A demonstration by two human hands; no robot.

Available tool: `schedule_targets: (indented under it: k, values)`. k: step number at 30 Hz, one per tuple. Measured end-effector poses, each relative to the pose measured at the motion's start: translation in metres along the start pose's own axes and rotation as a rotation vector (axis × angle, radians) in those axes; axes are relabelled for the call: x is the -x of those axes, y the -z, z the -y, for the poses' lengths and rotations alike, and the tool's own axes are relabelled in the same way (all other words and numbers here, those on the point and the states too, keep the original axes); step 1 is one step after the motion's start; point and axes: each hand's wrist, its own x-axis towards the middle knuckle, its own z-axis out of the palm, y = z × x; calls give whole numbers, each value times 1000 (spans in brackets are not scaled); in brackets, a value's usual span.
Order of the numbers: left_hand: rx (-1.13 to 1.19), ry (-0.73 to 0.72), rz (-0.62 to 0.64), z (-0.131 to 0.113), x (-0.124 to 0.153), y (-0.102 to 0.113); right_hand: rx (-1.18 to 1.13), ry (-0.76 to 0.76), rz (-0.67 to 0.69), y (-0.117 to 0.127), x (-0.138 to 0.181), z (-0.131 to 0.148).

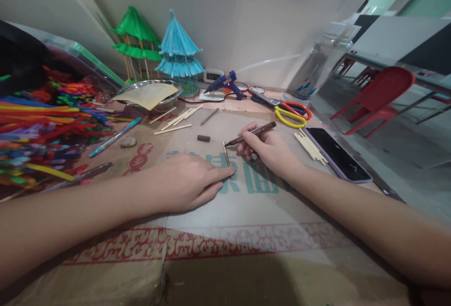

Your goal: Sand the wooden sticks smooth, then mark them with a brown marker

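Observation:
My right hand [262, 148] is closed around a brown marker [255, 133], its dark tip touching the upper end of a small wooden stick [226, 153]. Part of that stick is coloured brown, while its top is pale. My left hand [197, 179] lies on the sheet with its index finger stretched out, pinning the lower end of the stick down; the other fingers are curled and partly hidden. The marker's brown cap [203, 138] lies just beyond the hands. Farther back rest a brown stick [209, 117] and several plain sticks [181, 119].
At left are colourful pipe cleaners [45, 132] and a blue pen [115, 137]. Behind stand a metal bowl [172, 92], green [136, 33] and blue [179, 47] model towers, and a glue gun [227, 82]. Scissors [292, 112], cut sticks [310, 146] and a phone [336, 153] lie right.

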Motion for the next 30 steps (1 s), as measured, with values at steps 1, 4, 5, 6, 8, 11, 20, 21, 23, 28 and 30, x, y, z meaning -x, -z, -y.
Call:
schedule_targets:
  k: [1,4,5,6,8,11,20,21,23,28,30]
  values:
    - [3,-1,-1,0,0,0,-1,4,2,0,0,-1]
    - [14,-4,-9,0,0,1,-16,3,11,0,-1,-2]
    - [16,-5,-12,0,0,2,-20,1,12,1,-1,-2]
    - [17,-5,-12,0,0,2,-21,-1,12,1,-1,-2]
    - [17,-8,-13,0,0,1,-18,-1,12,1,-2,-2]
    - [11,-8,-8,-1,-1,1,-9,7,14,1,-2,-3]
    - [0,-9,-9,0,0,1,-10,-31,1,0,0,4]
    - [1,-11,-8,0,-1,1,1,-33,2,0,0,5]
    - [-1,-10,-5,0,-1,1,23,-30,1,0,1,7]
    - [1,-9,-2,0,-2,1,57,-55,-7,0,2,9]
    - [-2,-12,-7,0,-2,0,58,-61,0,1,2,9]
